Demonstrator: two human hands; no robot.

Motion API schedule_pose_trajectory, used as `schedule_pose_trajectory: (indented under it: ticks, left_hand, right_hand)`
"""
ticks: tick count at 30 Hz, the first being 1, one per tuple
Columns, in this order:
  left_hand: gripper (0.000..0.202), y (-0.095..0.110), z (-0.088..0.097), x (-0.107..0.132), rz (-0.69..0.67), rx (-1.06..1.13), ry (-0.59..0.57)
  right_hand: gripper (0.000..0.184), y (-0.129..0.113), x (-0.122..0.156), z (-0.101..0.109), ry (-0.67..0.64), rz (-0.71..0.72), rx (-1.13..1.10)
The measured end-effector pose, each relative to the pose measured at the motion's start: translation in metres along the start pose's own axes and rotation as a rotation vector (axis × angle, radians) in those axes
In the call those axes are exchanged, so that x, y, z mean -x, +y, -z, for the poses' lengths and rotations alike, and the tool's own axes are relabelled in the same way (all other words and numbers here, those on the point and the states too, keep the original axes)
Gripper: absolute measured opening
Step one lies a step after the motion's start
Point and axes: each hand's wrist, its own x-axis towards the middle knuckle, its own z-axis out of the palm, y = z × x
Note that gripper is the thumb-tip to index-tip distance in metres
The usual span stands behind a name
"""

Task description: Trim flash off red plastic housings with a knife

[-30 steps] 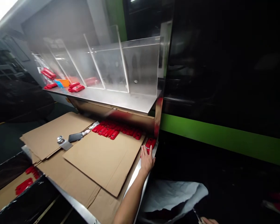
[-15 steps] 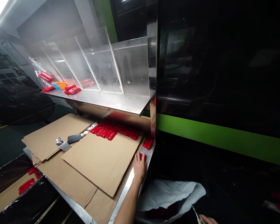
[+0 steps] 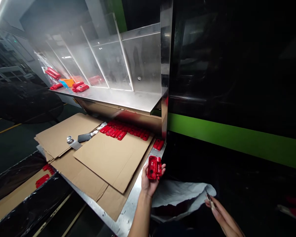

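Observation:
My left hand [image 3: 149,184] cradles a red plastic part [image 3: 155,168], its hollow inner side turned up, above the right edge of the metal table. In my right hand [image 3: 220,212], lower right, is what looks like a small knife [image 3: 210,201] with a narrow pointed metal tip and a pale handle. The tip points up and away, apart from the red part. Another red plastic part [image 3: 158,144] lies on the metal edge just beyond my left hand. Rows of similar red parts [image 3: 118,134] lie along the far side of the cardboard sheet [image 3: 111,161].
A pale bag [image 3: 182,191] hangs open below the table's right edge. On the cardboard lie a phone [image 3: 84,137] and a metal piece with a round knob [image 3: 69,139]. A steel shelf [image 3: 128,98] overhangs the back, with red parts and an orange container [image 3: 68,82] on it.
My left hand has lifted the red part off the table edge and turned palm up with it. My right hand has risen further into view with the tool.

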Motion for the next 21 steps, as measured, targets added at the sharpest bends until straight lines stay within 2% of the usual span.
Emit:
schedule_pose_trajectory:
  ticks: [5,9,14,17,21]
  left_hand:
    - [0.083,0.025,-0.041,0.050,0.080,0.382,-0.160]
    - [0.074,0.038,-0.068,0.074,0.156,0.677,-0.300]
    - [0.058,0.049,-0.085,0.092,0.162,0.679,-0.400]
    - [0.056,0.053,-0.090,0.097,0.147,0.660,-0.432]
    - [0.057,0.059,-0.094,0.101,0.160,0.686,-0.467]
  right_hand:
    - [0.062,-0.042,-0.003,-0.012,-0.023,0.151,-0.001]
    - [0.054,-0.068,-0.006,-0.014,-0.079,0.336,0.106]
    - [0.038,-0.099,0.005,-0.008,-0.002,0.544,0.218]
    - [0.032,-0.110,0.011,0.000,0.029,0.623,0.256]
    - [0.026,-0.117,0.015,0.008,0.005,0.698,0.258]
